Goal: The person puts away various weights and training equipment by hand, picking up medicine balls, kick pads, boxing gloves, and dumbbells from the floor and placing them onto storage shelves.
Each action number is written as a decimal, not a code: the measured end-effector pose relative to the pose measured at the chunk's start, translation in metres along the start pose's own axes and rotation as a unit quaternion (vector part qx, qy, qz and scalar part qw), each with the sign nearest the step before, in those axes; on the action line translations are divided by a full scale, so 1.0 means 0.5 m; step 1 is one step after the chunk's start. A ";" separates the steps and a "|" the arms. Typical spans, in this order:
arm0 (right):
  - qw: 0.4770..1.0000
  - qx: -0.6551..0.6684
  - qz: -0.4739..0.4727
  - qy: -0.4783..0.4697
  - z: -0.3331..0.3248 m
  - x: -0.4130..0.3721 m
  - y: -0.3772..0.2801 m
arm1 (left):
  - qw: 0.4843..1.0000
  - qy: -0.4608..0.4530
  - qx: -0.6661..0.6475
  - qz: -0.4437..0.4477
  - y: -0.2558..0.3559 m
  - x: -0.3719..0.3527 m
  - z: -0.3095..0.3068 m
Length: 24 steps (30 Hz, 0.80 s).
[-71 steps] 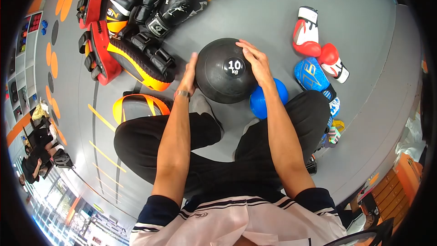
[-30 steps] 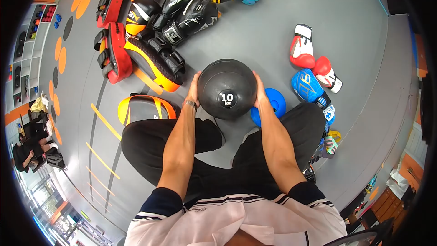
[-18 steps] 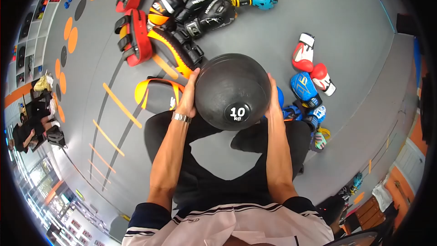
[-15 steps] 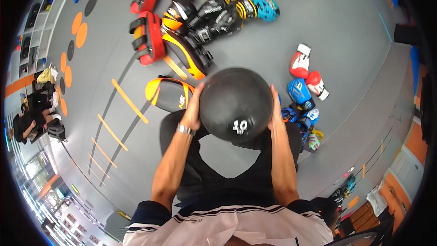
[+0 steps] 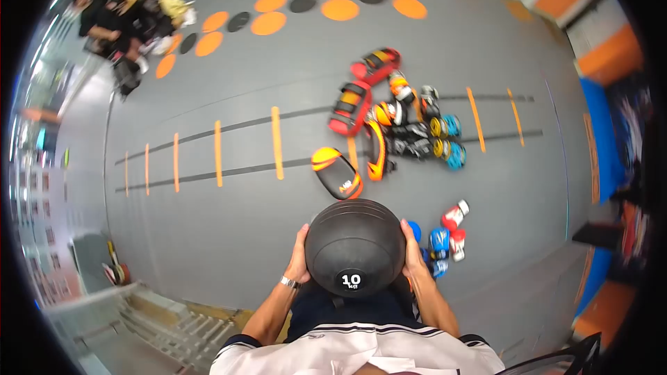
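Note:
A black slam ball (image 5: 356, 246) marked "10" in white is held in front of my torso. My left hand (image 5: 299, 255) presses flat against its left side, with a metal watch (image 5: 290, 282) on that wrist. On the opposite side, my right hand (image 5: 411, 248) grips the ball with the palm inward. Both hands are closed around it, the fingers partly hidden by its curve. The ball is off the floor and covers most of my legs.
Beyond the ball lie an orange-black pad (image 5: 337, 173), red kick pads (image 5: 349, 108) and several boxing gloves (image 5: 410, 140). Blue gloves (image 5: 439, 242) and red-white gloves (image 5: 455, 215) are to the right. A person (image 5: 104, 21) sits at the far left; a metal rack (image 5: 167, 333) stands lower left.
My view has risen and turned, so the pads and gloves look smaller and farther off. The ball has come up with me, nearer my torso, still between both hands.

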State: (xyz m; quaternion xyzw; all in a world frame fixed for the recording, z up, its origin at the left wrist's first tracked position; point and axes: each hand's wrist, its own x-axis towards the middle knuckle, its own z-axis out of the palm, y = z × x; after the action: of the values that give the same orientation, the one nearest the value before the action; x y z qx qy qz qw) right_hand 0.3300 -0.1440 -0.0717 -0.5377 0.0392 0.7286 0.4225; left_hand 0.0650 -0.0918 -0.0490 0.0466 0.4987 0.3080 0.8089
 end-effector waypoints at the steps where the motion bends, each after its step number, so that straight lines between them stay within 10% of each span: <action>1: 0.999 -0.030 -0.017 -0.023 0.055 0.003 -0.004 | 1.000 0.004 -0.020 0.023 0.026 -0.033 -0.025; 14: 0.934 -0.177 -0.164 -0.264 0.817 0.146 -0.111 | 0.933 0.003 -0.037 0.357 0.620 -0.161 -0.254; 24: 0.907 -0.195 -0.236 -0.288 1.217 0.430 -0.336 | 0.926 -0.005 -0.017 0.376 1.132 0.031 -0.240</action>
State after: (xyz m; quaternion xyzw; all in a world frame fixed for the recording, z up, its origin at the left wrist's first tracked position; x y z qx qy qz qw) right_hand -0.0303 0.3980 0.0742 -0.3697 -0.3552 0.7239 0.4617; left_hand -0.2864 0.3452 0.0956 0.2182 0.4350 0.5981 0.6367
